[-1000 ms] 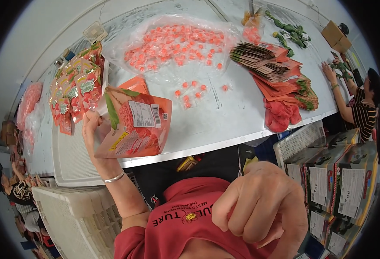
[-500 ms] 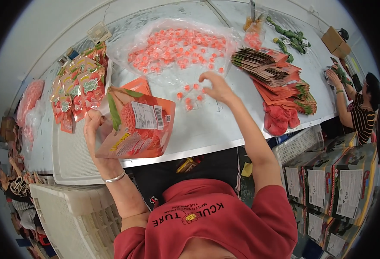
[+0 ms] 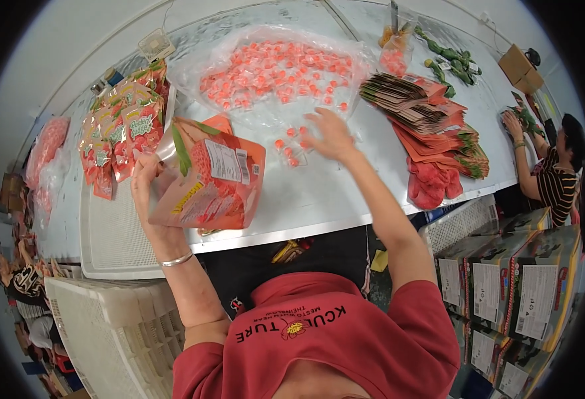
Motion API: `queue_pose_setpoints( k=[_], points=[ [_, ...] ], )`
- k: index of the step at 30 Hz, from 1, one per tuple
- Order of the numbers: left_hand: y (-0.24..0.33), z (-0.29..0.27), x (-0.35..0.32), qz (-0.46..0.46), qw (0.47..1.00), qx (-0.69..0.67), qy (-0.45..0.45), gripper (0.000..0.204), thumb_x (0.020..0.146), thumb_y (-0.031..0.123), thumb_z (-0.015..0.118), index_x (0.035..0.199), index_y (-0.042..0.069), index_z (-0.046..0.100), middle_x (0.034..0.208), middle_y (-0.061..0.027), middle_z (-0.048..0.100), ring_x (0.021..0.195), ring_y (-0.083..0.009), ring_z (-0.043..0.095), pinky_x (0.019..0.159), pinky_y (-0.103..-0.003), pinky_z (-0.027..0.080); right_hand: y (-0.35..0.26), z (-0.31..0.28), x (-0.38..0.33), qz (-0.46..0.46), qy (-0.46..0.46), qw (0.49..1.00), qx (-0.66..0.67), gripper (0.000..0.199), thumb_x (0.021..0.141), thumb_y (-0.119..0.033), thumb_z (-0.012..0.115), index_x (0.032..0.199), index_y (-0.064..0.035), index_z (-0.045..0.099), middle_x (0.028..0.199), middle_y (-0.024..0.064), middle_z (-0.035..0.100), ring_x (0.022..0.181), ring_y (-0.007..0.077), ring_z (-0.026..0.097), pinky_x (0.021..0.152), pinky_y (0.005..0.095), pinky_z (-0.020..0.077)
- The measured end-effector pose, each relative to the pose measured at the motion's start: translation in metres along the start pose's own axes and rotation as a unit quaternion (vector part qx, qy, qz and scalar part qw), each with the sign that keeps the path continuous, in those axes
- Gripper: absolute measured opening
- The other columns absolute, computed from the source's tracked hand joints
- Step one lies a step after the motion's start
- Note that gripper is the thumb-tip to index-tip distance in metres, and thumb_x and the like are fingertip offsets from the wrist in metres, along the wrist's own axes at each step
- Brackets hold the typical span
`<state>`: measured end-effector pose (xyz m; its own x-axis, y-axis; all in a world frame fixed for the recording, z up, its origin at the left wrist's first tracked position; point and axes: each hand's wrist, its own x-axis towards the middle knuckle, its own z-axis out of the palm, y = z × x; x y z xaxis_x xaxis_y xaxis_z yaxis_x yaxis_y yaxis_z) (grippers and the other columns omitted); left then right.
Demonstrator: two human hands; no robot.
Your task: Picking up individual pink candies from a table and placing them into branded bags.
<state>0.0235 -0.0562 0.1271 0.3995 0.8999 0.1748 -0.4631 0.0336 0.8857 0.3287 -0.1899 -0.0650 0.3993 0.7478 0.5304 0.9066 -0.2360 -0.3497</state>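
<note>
My left hand [image 3: 146,183] is closed on the edge of a red-orange printed pouch [image 3: 216,183]. The pouch is held tilted over the front of the table, with its label side up and its silvery inside showing near my fingers. My right hand [image 3: 333,136] hovers above the table with its fingers spread, slightly blurred. Beside its fingertips lies a small group of red-orange candies [image 3: 291,143] in clear wrappers. Behind them, a large clear plastic bag [image 3: 184,80] lies spread out under a heap of the same candies [image 3: 272,66].
Filled pouches [image 3: 123,126] lie piled at left by a white perforated tray [image 3: 106,233]. Stacked flat pouches [image 3: 432,120] and a red cloth [image 3: 432,183] are at right. White crates [image 3: 113,319] and printed cartons [image 3: 485,292] flank me. Co-workers sit at both sides.
My right hand has moved a little left and down, closer to the small group of candies. The pouch in my left hand has shifted slightly up and tilted.
</note>
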Motion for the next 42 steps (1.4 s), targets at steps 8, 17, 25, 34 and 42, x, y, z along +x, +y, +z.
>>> queue_pose_setpoints(
  k=[8,17,25,34,42],
  points=[
    [0.002,0.008,0.014,0.039,0.997,0.056,-0.033,0.015,0.085,0.012,0.052,0.071,0.007,0.049,0.069,0.0033,0.039,0.063,-0.0046,0.038,0.059,-0.019,0.035,-0.053,0.053,-0.001,-0.041,-0.128,0.987,-0.094,0.036,0.080,-0.045,0.060,0.104,-0.0179,0.063,0.108,0.0105,0.058,0.102,0.0277,0.054,0.074,0.0391,0.0465],
    [-0.069,0.062,0.022,0.106,0.956,0.198,-0.190,0.018,0.089,0.013,0.049,0.075,0.002,0.052,0.071,0.0015,0.049,0.067,-0.0044,0.044,0.061,-0.022,0.039,-0.090,-0.094,0.077,0.280,0.144,0.664,0.678,0.020,0.093,-0.025,0.049,0.095,-0.0112,0.063,0.075,-0.0041,0.054,0.056,0.0040,0.047,0.046,0.0182,0.0360],
    [-0.137,0.095,0.030,-0.023,0.977,0.163,-0.136,0.021,0.088,0.014,0.047,0.071,0.001,0.046,0.062,-0.0033,0.050,0.056,-0.0090,0.046,0.049,-0.026,0.040,-0.135,-0.110,0.073,-0.133,0.092,0.985,-0.066,0.023,0.091,-0.026,0.048,0.095,-0.0088,0.062,0.079,0.0041,0.060,0.071,0.0180,0.054,0.072,0.0325,0.0407],
    [-0.152,0.091,0.032,-0.034,0.982,0.123,-0.140,0.013,0.091,0.011,0.045,0.082,0.005,0.051,0.074,-0.0002,0.054,0.069,-0.0068,0.051,0.060,-0.022,0.044,-0.107,-0.106,0.085,0.001,-0.181,0.979,0.091,0.030,0.089,-0.029,0.049,0.094,-0.0048,0.064,0.085,0.0093,0.064,0.084,0.0253,0.060,0.076,0.0350,0.0438],
    [-0.130,0.082,0.030,-0.117,0.985,0.065,-0.111,0.023,0.090,0.021,0.051,0.078,0.001,0.047,0.070,-0.0066,0.054,0.062,-0.0104,0.052,0.053,-0.025,0.043,-0.125,-0.120,0.068,-0.115,-0.267,0.955,0.061,0.029,0.078,-0.028,0.064,0.096,-0.0040,0.064,0.084,0.0126,0.064,0.079,0.0296,0.060,0.075,0.0355,0.0460]
  ],
)
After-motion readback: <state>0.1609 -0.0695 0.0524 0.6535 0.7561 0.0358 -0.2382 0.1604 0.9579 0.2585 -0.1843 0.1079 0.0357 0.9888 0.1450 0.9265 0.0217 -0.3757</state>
